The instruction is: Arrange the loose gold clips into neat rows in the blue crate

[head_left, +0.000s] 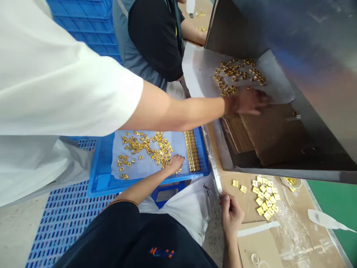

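My left hand [176,162] is over the blue tray [102,181], at the edge of a pile of small gold metal pieces [161,149] on a white sheet. Its fingers are drawn together, and whatever they may grip is hidden. Along the tray's right side, more gold pieces [192,150] stand in tight, neat rows. My right hand [232,213] is closed at the edge of the cardboard-covered table [248,208], thumb against curled fingers; its contents cannot be made out. Nearby on the table lie several flat gold pieces [266,197], two of them apart from the group.
A co-worker's arm in a white sleeve [178,111] crosses above the tray, its blurred hand inside a metal enclosure [245,173]. Gold pieces on white paper [234,70] and cardboard [267,130] are in there. Another person [153,41] sits beyond, beside stacked blue crates [83,15].
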`<state>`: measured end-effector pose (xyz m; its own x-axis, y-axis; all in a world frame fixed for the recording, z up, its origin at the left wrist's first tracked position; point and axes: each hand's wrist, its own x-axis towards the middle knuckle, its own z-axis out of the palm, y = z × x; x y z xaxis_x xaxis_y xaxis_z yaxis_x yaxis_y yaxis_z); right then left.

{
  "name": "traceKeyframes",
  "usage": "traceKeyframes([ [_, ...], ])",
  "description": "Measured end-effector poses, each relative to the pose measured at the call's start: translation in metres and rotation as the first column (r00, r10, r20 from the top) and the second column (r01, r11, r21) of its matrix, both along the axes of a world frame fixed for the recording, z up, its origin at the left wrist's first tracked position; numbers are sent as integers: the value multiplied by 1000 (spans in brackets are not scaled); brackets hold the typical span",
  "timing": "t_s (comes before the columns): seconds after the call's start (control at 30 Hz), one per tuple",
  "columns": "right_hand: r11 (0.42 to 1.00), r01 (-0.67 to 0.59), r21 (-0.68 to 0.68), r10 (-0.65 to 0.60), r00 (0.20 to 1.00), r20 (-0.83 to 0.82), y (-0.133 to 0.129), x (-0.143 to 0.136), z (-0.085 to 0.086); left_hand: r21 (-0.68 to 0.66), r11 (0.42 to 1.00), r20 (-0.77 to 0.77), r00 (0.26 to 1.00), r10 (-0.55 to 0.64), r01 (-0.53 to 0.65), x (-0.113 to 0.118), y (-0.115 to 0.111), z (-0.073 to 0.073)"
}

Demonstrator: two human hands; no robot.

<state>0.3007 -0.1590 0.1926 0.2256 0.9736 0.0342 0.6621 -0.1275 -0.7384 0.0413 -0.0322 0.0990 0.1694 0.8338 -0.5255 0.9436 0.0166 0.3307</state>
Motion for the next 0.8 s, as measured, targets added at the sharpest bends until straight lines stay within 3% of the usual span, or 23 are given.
traceKeyframes([
  [0.27, 1000, -11, 11, 11, 999, -40, 1, -2, 2, 72, 994, 57, 995, -88, 83, 5, -2, -21],
  [0.43, 1000, 21, 22, -19, 998, -65, 1, -5, 3, 88, 993, 86, 993, -86, 78, 6, -4, -20],
  [0.6, 999, 1, 51, 2, 998, -57, 2, -3, 0, 126, 991, 118, 991, -62, 47, -1, -1, 5],
  [0.7, 998, -3, 57, 7, 998, -58, 3, -3, 2, 193, 977, 266, 963, 35, -88, -7, -6, 31],
  [0.8, 997, -9, 73, 14, 997, -71, 4, -4, 5, 169, 950, 459, 874, 160, -263, -9, -22, 56],
])
